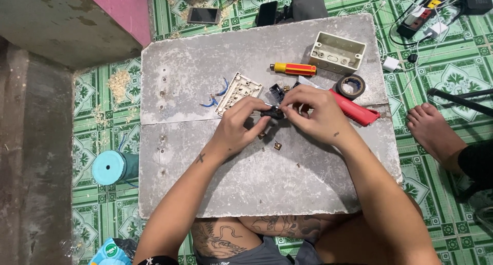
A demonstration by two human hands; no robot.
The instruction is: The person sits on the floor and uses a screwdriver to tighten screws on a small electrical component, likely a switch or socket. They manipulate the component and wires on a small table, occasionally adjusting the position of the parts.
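A small black part, likely a piece of switch hardware though too small to name with confidence, sits between both hands just above the middle of the counter. The left hand pinches it from the left with its grip closed on the part, and the right hand closes fingertips on its right end. It looks light, rigid and hard plastic, easy to drop, so it is best taken by its flat sides with fingertips, close to the surface. Tiny loose bits, among them a small brass piece, lie on the counter just near of the hands and could roll or scatter. Just to the far left lies a white switch plate with blue wire offcuts beside it; farther off are a yellow-and-red screwdriver, a cream wall box, a roll of black tape and a red utility knife. The counter is a rough, pale grey slab in two boards, scuffed and gritty. Around it spreads green patterned flooring with sawdust, two phones, a power strip and a teal cup; another person's bare foot rests at right.
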